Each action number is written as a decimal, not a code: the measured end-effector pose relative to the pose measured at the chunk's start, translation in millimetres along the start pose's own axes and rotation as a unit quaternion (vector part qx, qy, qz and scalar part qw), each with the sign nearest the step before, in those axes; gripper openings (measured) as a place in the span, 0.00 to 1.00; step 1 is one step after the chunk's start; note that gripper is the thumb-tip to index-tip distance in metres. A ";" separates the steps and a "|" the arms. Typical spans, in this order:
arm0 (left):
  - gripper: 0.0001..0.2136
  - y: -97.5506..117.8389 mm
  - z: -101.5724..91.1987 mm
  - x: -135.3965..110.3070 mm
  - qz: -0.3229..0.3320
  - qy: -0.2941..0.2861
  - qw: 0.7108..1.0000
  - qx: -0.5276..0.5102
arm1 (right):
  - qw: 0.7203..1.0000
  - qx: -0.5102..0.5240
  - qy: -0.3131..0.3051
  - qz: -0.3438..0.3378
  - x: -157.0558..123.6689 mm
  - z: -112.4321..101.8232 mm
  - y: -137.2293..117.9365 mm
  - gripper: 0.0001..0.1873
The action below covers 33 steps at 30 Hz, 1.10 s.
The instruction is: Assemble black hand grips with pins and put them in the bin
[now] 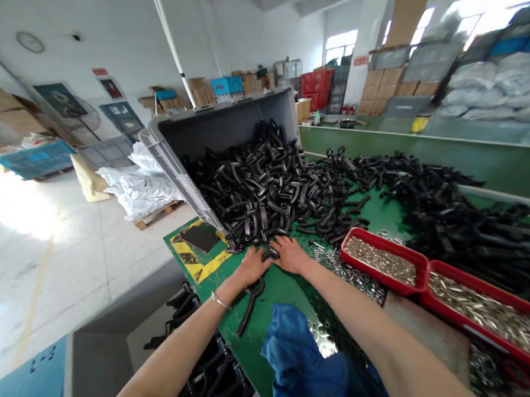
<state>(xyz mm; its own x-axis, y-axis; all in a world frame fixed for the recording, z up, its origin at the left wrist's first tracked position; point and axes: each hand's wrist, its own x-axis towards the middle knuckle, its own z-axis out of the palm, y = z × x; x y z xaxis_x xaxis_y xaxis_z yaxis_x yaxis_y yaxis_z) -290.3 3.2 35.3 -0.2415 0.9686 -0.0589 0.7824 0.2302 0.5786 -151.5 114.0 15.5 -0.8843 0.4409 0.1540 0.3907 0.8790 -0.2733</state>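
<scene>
Watching remotely, I judge the left hand (251,266) and right hand (290,254), fingers (281,244) spread beside a black part (270,253), could bump the red tray (373,243) at 3 o'clock, spilling washers (379,261).

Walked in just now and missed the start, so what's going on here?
A person stands at a green bench. Their left hand and right hand lie at the edge of a heap of black curved parts, with one black part between them. The heap spills from a tilted grey crate. Another black part lies below the left hand, and red trays of small metal fittings sit to the right.
</scene>
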 end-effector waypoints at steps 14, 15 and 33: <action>0.13 116.4 90.6 -94.7 0.149 -0.155 0.968 -0.129 | 0.998 -0.028 -0.006 0.057 -230.5 -41.0 8.5 0.22; 0.09 115.6 86.0 -91.0 0.154 -0.146 0.969 -0.126 | 0.998 -0.023 0.006 0.065 -241.8 -45.0 4.8 0.21; 0.10 100.4 89.1 15.4 0.338 -0.068 0.903 0.257 | 0.972 0.045 0.074 0.220 -368.3 -84.9 -53.3 0.20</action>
<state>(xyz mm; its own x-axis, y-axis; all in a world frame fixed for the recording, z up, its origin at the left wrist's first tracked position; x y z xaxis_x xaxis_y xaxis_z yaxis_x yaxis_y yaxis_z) -164.3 49.5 20.0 0.4369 0.8983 0.0477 0.8958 -0.4393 0.0682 175.1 -79.8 54.1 -0.5876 0.7976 0.1360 0.6927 0.5828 -0.4250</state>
